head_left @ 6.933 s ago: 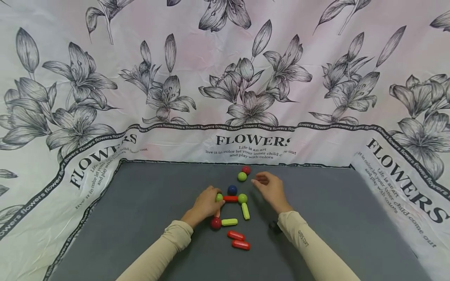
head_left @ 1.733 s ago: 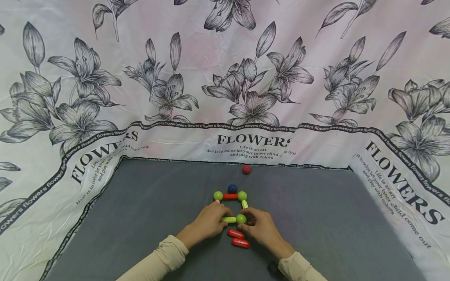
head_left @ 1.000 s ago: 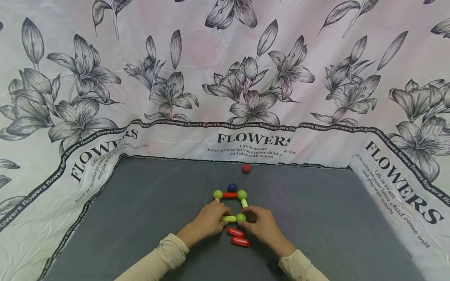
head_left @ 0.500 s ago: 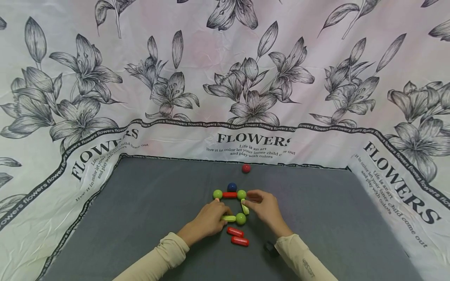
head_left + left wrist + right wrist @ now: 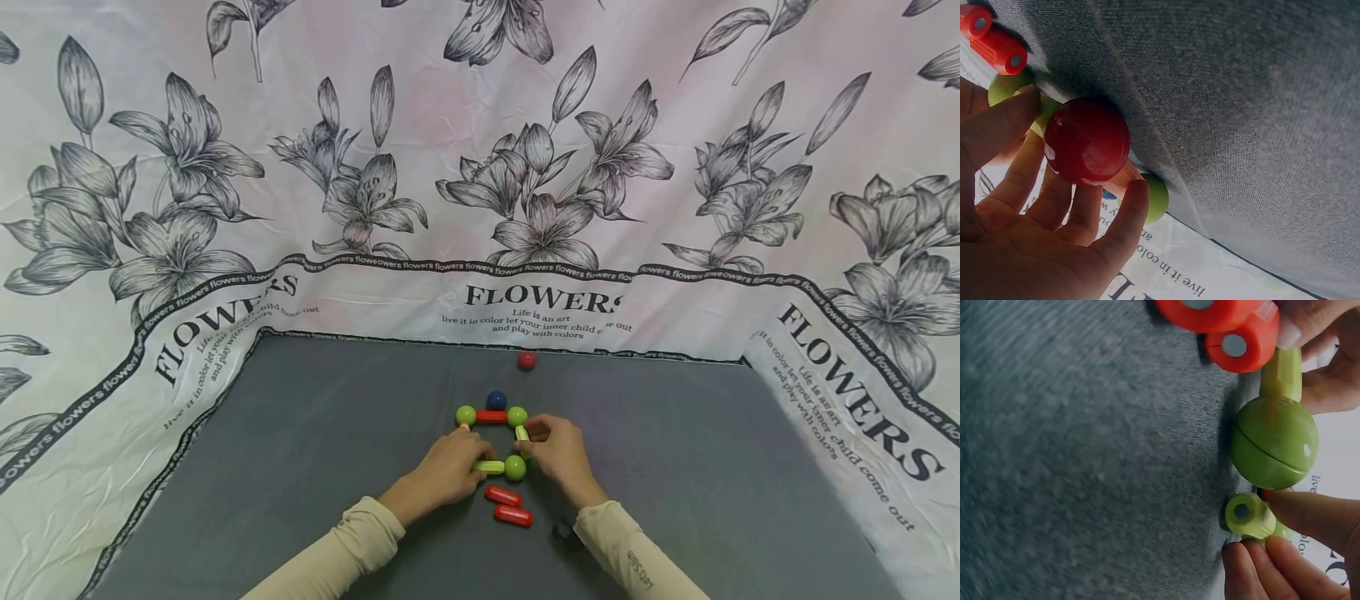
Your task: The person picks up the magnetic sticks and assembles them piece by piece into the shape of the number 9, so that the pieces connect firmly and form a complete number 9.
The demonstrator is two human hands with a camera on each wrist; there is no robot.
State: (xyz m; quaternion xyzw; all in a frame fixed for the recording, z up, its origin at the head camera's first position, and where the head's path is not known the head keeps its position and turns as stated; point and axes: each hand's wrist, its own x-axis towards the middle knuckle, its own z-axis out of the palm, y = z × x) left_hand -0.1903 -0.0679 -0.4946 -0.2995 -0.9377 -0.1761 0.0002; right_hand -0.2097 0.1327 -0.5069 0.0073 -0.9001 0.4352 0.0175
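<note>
A flower-printed cloth [image 5: 420,208] hangs behind a grey worktop [image 5: 337,375], where a person assembles a small frame of balls and sticks, midway between the left and right edges. The left hand [image 5: 442,467] pinches the near yellow-green stick [image 5: 491,467], set between a dark red ball [image 5: 1087,140] and the near green ball [image 5: 515,468]. The right hand [image 5: 558,450] holds the right yellow-green stick [image 5: 521,434] narrowly between thumb and fingers; its near end, showing a grey disc, points past the near green ball on the right. Whether its far end is joined to the far right green ball [image 5: 517,417] cannot be told. A red stick [image 5: 492,417] closes the far side, a blue ball [image 5: 497,401] just behind it.

A clean join probably calls for the left hand to steady the near side while the right brings ball and stick end into line, gently, lest the far right corner be pulled loose. A light pinch near the stick's middle should leave the disc clear.

Two red sticks [image 5: 508,506] lie toward the near edge; a lone red ball [image 5: 527,360] sits by the far edge.
</note>
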